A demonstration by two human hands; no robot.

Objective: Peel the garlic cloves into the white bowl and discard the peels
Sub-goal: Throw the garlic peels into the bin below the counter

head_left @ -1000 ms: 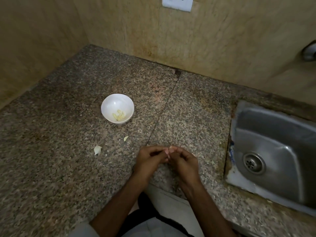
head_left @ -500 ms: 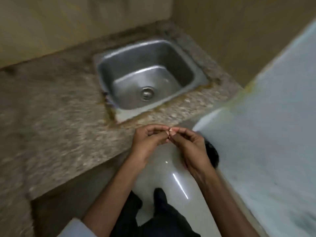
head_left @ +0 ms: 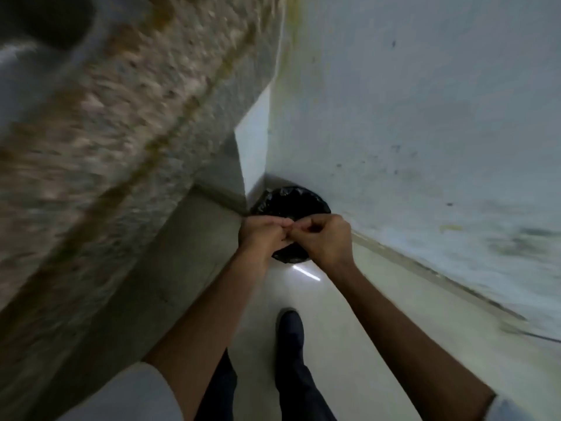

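A narrow strip of pale floor runs between the blurred counter edge on the left and the wall on the right, ending at the corner where a black-lined bin stands. The left hand and right hand hang together above the bin's near rim, fingers curled, fingertips meeting in a pinch. Whatever sits between them is hidden, so I cannot tell if the garlic clove is grasped or where it is. The bin's inside is dark and its contents are unreadable. A dark shoe stands just behind.
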